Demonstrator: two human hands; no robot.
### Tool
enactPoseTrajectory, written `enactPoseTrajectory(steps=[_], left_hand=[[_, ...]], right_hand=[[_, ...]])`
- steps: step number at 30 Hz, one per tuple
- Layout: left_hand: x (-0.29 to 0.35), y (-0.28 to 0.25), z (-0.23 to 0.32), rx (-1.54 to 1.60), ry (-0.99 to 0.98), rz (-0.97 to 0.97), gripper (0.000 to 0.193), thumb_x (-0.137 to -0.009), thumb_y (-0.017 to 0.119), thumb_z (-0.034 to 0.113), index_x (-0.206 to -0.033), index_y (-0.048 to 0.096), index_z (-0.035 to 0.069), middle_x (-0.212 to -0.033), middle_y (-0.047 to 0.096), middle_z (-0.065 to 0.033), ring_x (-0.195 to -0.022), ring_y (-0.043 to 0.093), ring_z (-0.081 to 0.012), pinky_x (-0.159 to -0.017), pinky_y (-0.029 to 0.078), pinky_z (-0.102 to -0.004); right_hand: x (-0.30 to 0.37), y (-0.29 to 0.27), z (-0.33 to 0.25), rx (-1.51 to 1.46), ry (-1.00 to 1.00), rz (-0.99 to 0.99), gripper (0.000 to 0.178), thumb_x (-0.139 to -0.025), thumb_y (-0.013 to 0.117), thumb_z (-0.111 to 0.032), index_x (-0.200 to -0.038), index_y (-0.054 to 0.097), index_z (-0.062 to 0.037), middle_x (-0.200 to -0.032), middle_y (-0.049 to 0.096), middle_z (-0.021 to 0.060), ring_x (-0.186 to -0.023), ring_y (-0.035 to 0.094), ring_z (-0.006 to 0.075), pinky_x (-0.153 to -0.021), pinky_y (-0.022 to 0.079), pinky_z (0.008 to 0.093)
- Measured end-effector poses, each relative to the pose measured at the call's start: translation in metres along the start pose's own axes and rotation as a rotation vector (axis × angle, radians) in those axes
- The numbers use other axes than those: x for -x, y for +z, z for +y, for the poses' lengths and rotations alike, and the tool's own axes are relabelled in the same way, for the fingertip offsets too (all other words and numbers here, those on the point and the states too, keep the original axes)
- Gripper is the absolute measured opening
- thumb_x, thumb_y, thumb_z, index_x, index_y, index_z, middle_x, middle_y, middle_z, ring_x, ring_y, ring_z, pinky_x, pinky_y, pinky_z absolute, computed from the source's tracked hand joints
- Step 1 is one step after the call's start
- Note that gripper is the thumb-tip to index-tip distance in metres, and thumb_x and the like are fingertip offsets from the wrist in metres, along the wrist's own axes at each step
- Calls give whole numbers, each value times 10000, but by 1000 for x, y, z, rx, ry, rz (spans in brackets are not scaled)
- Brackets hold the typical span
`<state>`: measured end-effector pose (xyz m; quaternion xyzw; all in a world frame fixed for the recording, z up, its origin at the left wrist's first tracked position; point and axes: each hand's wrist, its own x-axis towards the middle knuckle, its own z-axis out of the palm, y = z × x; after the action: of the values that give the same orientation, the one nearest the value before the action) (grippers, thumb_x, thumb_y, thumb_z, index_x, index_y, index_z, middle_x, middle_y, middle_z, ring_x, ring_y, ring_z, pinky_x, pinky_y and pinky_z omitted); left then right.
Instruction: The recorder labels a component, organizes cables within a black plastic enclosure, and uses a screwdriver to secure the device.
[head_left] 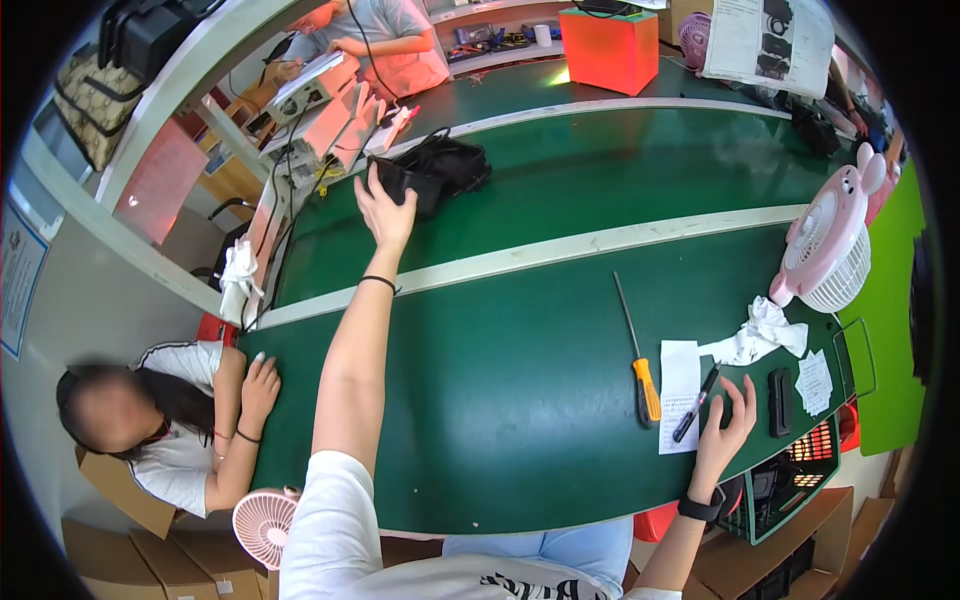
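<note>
From the head view, the left hand (pixel 385 212) stretches far across the green bench (pixel 500 400) to the belt lane, fingers spread and laid on a black box (pixel 405 183). Whether they are closed round it I cannot tell; the box sits at the belt's left end, just beside a black pouch (pixel 450 160). The right hand (pixel 728 425) rests near the bench's right edge, fingers loosely open, holding nothing, its fingertips beside a black pen (pixel 696 403) lying on a paper slip (pixel 680 395).

To my eye, with the arm so extended, the grip wants to be full before lifting: fingers wrapped under the box's far edge, then drawn straight back and low over the white rail (pixel 560 250). A screwdriver (pixel 640 360) lies ahead of the right hand; a seated person's hand (pixel 260 385) rests on the left edge.
</note>
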<state>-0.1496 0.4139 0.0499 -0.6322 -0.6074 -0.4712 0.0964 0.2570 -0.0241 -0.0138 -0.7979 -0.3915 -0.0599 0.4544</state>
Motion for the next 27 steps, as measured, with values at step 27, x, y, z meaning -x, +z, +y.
enactPoseTrajectory(steps=[27], left_hand=[[161, -57, 94, 499, 111, -355, 645, -805, 676, 88, -1395, 425, 24, -1424, 464, -230, -1334, 442, -394, -1127, 367, -455]], right_hand=[[-5, 10, 18, -24, -77, -20, 194, -887, 627, -120, -1062, 709, -104, -1329, 593, 125, -1209, 544, 314, -1037, 399, 413]])
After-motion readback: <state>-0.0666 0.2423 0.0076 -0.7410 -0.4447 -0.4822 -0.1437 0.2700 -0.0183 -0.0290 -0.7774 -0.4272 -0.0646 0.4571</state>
